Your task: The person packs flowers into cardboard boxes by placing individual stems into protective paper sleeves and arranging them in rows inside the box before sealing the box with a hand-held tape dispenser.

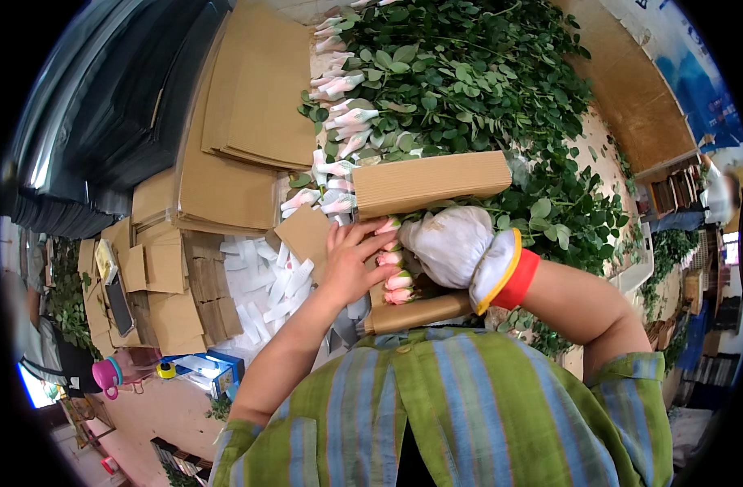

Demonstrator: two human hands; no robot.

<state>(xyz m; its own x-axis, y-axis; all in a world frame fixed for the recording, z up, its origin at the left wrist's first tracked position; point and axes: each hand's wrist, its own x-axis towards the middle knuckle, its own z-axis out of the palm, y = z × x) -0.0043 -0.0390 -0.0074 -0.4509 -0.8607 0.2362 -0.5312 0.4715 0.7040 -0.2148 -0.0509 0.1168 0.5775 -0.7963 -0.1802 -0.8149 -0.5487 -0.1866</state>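
Pink roses (390, 259) lie in a row just before my body, their heads pointing left. My left hand (350, 262), bare, rests against the blooms with its fingers spread. In a white cloth glove with a yellow-edged cuff, my right hand (447, 246) is over the stems right behind the heads; its fingers are hidden, and its grip does not show. Corrugated cardboard flanks the row: a raised panel (432, 184) on the far side and a folded edge (426, 313) nearest my shirt. A small cardboard piece (307, 237) lies beyond my left fingertips.
Leafy rose stems (456, 79) with white-netted buds (350, 125) cover the far table. Cardboard sheets (259, 91) are stacked left, near white strips (280, 292) and smaller cardboard pieces (164, 274). A pink-lidded bottle (113, 374) stands by a blue box (225, 371). People stand at both sides.
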